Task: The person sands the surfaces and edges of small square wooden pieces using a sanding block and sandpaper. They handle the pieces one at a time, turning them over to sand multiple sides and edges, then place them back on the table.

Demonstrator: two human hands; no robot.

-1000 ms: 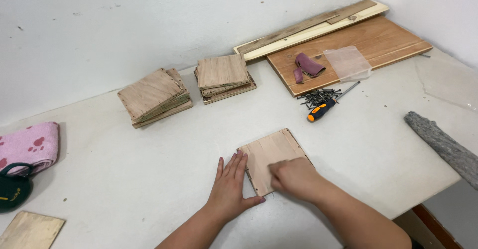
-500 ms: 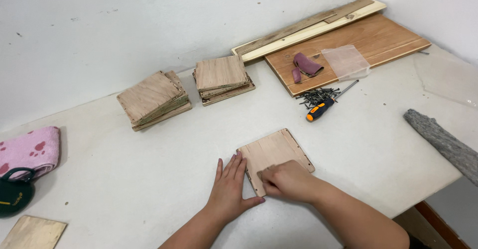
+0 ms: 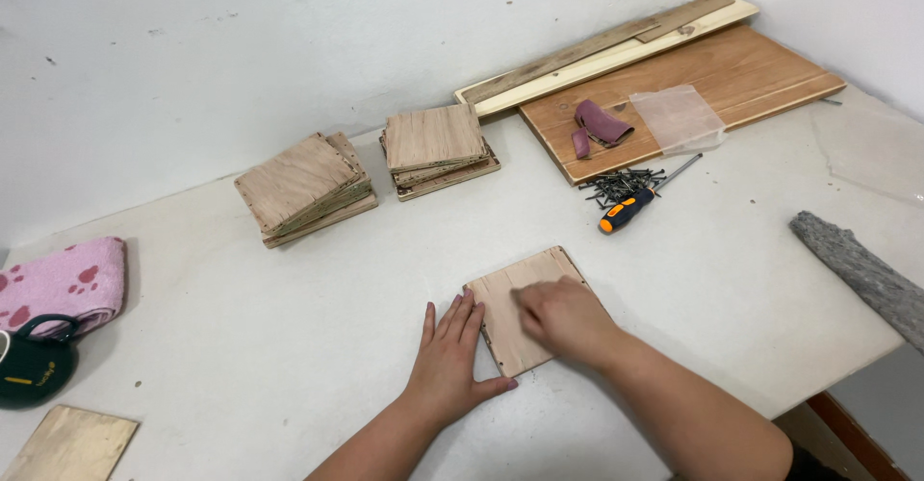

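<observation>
A thin square of pale plywood [image 3: 525,284] lies flat on the white table [image 3: 241,346] in front of me. My right hand [image 3: 566,319] rests on top of it with the fingers curled; anything under them is hidden. My left hand [image 3: 450,351] lies flat on the table with straight fingers against the square's left edge and the thumb at its lower corner.
Two stacks of similar plywood squares [image 3: 303,185] [image 3: 435,144] stand near the back wall. Back right, a brown board [image 3: 751,72] carries maroon sandpaper [image 3: 599,123] and a clear bag [image 3: 679,117]. Before it lie dark nails [image 3: 621,183] and an orange-handled screwdriver [image 3: 630,210]. A pink towel [image 3: 60,281] lies at left.
My right hand has slid across the square, first toward me and left, then up toward its middle. The left hand and the square have stayed in place.
</observation>
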